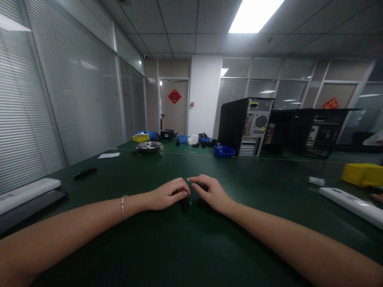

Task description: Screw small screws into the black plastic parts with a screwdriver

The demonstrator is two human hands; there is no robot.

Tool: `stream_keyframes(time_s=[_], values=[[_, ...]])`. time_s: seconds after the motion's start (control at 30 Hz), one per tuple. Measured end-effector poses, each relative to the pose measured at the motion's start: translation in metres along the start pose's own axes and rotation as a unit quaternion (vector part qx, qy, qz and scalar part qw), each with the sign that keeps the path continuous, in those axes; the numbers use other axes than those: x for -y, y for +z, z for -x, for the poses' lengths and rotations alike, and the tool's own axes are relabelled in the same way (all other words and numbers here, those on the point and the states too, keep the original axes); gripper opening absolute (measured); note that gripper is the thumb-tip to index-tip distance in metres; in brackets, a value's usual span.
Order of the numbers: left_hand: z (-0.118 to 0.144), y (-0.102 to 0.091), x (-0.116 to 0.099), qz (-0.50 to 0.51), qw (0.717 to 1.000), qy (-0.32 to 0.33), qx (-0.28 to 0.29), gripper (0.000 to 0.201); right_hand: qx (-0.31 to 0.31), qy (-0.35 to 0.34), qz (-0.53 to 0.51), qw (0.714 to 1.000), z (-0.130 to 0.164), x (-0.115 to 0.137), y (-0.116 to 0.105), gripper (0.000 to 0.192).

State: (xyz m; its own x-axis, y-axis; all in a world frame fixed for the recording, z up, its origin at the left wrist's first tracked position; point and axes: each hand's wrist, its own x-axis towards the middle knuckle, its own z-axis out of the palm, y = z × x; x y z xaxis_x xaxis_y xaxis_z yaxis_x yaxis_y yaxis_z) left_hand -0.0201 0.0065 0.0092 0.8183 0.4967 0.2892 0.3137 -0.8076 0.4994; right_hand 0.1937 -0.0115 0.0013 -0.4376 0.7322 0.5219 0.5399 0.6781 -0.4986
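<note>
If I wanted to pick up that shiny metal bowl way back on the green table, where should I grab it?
Grab the metal bowl by its rim, coming down from above on the near side. It sits upright and looks wide and shallow, so the thin edge is probably the easiest part to pinch. That side of the green table looks open, while a yellow bin stands close behind it.

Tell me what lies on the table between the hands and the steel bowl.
Head view: only bare green table between the hands and the steel bowl.
</note>
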Motion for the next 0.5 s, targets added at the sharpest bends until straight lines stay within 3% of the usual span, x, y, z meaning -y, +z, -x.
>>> stream_keyframes(time_s=[0.23,0.37,0.5], values=[[0.0,0.001,-0.01,-0.132,0.989,-0.069,0.018,0.049,0.056,0.047,0.039,0.997,-0.001,-0.003,-0.002,0.017],[0.001,-0.004,0.002,-0.088,0.993,-0.079,0.02,0.037,0.103,0.068,0.038,0.992,0.0,-0.001,-0.005,0.026],[0.001,-0.008,0.017,-0.022,0.994,-0.101,-0.029,0.037,0.126,0.089,0.058,0.986,0.001,0.006,-0.007,0.033]])
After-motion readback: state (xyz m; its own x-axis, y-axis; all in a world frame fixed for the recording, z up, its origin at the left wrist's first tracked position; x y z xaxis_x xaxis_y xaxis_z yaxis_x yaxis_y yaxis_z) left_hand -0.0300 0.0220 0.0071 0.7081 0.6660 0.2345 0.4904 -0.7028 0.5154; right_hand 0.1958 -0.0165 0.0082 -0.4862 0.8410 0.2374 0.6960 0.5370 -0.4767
